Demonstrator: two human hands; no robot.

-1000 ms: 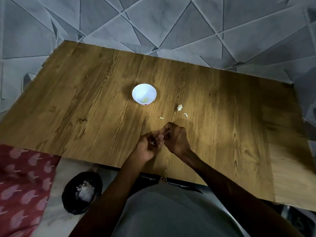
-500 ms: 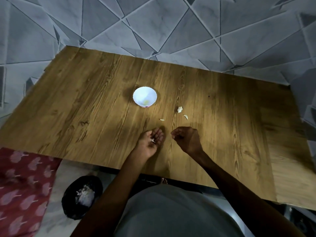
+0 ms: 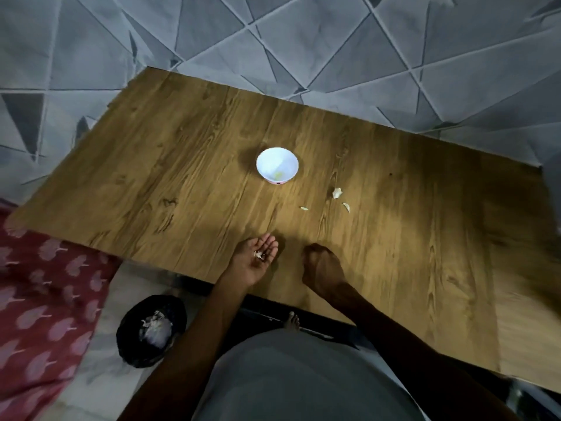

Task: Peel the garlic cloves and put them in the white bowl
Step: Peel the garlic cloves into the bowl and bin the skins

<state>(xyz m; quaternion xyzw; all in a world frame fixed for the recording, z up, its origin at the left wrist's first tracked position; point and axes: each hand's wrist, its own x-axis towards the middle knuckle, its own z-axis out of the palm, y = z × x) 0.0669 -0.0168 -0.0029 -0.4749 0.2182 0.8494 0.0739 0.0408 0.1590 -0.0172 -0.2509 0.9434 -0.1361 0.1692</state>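
The white bowl (image 3: 261, 158) stands on the wooden table (image 3: 170, 177), with a pale yellowish bit at its bottom. My left hand (image 3: 253, 265) lies palm up near the front edge, fingers relaxed, with small scraps of garlic skin (image 3: 258, 254) in the palm. To its right, apart from it, my right hand (image 3: 323, 268) is knuckles up with curled fingers that hide whatever is inside. A garlic piece (image 3: 337, 192) and two smaller bits (image 3: 346, 207) (image 3: 304, 208) lie on the table between the bowl and my hands.
A black bin (image 3: 151, 332) holding pale peelings stands on the floor below the table's front edge, left of my body. A red patterned cloth (image 3: 39, 299) lies at the far left. Grey tiled floor surrounds the table.
My hands, joined over the clove a second ago, have come apart. The left has turned palm up with skin scraps in it, and the right has drawn away to the right.
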